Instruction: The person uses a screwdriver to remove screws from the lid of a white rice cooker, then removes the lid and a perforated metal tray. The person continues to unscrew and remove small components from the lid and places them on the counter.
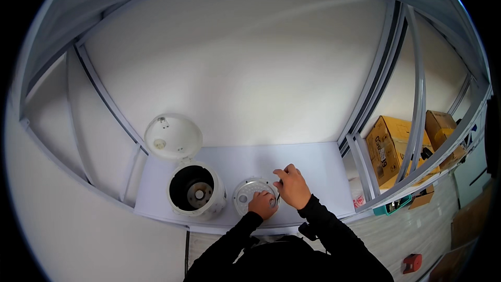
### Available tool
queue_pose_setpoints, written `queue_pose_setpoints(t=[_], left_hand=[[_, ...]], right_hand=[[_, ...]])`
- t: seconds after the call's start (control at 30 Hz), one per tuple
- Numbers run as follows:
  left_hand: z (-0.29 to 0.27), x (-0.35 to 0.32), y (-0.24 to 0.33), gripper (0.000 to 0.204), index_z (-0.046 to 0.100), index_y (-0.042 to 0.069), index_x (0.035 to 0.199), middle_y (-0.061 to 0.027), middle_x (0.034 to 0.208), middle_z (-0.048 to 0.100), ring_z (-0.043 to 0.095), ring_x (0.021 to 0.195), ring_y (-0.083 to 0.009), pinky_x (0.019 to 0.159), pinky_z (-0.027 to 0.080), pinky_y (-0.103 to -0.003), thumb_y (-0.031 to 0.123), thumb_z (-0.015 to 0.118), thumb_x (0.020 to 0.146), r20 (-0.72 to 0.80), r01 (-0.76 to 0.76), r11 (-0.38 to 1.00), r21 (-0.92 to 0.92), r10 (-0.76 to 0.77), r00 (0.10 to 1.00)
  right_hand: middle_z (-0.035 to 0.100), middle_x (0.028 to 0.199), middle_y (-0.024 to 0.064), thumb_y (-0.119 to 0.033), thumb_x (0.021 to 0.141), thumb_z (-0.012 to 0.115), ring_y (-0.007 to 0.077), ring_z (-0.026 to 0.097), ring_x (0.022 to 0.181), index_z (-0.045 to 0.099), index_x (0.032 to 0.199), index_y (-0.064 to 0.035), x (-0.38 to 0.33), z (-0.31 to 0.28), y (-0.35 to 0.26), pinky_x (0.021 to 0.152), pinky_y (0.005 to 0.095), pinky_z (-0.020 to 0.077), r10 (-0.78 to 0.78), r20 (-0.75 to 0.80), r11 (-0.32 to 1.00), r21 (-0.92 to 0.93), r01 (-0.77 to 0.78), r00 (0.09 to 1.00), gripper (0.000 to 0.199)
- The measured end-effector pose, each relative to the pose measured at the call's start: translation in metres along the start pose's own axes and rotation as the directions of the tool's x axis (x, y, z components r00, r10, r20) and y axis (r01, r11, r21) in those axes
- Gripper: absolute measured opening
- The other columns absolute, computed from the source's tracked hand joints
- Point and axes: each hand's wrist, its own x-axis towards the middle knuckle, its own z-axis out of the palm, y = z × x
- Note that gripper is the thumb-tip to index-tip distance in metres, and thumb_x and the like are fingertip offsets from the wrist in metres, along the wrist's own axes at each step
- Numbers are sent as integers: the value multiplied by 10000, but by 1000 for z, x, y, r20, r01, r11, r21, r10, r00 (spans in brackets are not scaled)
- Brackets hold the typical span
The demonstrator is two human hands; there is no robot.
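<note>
A white rice cooker (216, 206) stands on the table with its lid (175, 138) swung up and back. Its dark inside is bare of a pot, and a round metal piece (200, 194) shows at the bottom. To its right lies a round metal inner lid (243, 190) with small holes. My left hand (262, 206) rests on this disc, its fingers curled down onto it and steadying it. Just above the disc's right edge is my right hand (294, 187), fingers pinched together. A thin dark thing shows below those fingers, too small to name.
The white tabletop (318, 177) ends against a pale wall at the back and grey frame posts at the sides. Beyond the right posts stand cardboard boxes (383, 154), a teal bin (392, 206) and a red stool (412, 263) on the floor.
</note>
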Motion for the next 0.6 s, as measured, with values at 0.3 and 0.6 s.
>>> queue_pose_setpoints(t=[0.3, 0.6], left_hand=[[9, 4, 10, 174, 707, 164, 982, -20, 1102, 666, 579, 1113, -316, 889, 543, -464, 284, 720, 858, -119, 94, 995, 27, -90, 989], [38, 22, -15, 101, 727, 155, 936, -83, 963, 695, 647, 876, -348, 782, 497, -492, 222, 706, 864, -117, -74, 993, 95, 85, 989]], right_hand=[[572, 1191, 218, 50, 815, 669, 367, 647, 919, 604, 1245, -27, -3, -6, 2, 798, 412, 554, -114, -23, 994, 0, 114, 993, 442], [561, 1161, 209, -58, 808, 728, 382, 649, 908, 585, 1184, -49, -5, -9, 3, 776, 442, 557, -62, 58, 993, 100, 56, 996, 402]])
